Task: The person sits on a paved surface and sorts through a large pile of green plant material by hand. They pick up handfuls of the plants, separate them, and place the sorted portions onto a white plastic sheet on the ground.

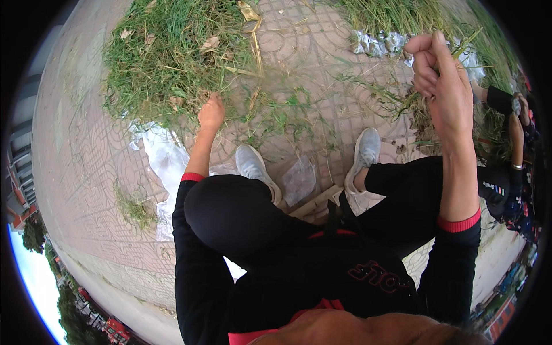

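Observation:
My right hand (pixel 444 73) is raised at the upper right, fingers curled and thumb against the index finger. Green grass stalks (pixel 470 45) stick out from behind it and appear to be held in it. Below and left of that hand is a loose tuft of grass (pixel 390 99) with brown roots or soil close by. My left hand (pixel 211 111) is half closed at the near edge of a large heap of cut grass (pixel 172 56) mixed with dry leaves. Whatever its fingers may hold is hidden.
White plastic sheeting (pixel 161 151) lies beside my left knee. Clear plastic (pixel 299 179) is between my shoes, with scattered grass (pixel 284 114) ahead. Bundled grass (pixel 392 15) with plastic-wrapped ends (pixel 379 44) lies at the upper right. Another person's hands (pixel 519 114) are at the right edge.

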Demonstrator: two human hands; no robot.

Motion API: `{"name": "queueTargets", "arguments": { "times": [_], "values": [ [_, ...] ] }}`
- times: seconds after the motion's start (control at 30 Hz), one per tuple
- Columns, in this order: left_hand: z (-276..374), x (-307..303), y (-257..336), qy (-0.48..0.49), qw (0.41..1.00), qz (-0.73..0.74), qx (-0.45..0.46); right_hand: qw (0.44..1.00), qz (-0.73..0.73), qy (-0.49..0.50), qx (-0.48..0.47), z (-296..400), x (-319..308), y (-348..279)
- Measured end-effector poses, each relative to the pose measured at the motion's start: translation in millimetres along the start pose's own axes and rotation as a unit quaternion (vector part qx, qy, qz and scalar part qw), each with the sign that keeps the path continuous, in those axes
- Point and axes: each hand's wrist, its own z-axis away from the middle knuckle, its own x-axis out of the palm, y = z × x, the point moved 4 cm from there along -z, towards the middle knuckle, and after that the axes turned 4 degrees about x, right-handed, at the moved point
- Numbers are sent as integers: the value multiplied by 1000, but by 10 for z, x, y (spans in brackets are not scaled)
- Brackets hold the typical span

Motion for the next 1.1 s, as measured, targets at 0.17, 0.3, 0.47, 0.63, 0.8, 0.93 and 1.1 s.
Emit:
{"name": "queueTargets", "arguments": {
  "times": [0.17,0.3,0.47,0.63,0.8,0.93,1.1],
  "values": [
    [42,-72,452,-58,995,17,75,999,13,15,38,-64,-140,112],
    [-550,-637,290,216,969,57,106,998,-11,11,68,-182,-78,206],
    [-1412,-891,-336,332,939,-64,-64,996,-5,13,94,-317,-15,275],
    [-1905,-676,-517,75,958,157,-230,993,8,26,114,-426,87,346],
    [-1841,-484,552,174,982,17,69,991,31,11,129,-507,262,428],
    [-1241,282,1006,-60,972,-123,193,989,60,-12,131,-537,451,416],
    [-625,660,861,-30,980,-47,192,987,95,-17,130,-500,473,441]
  ]
}}
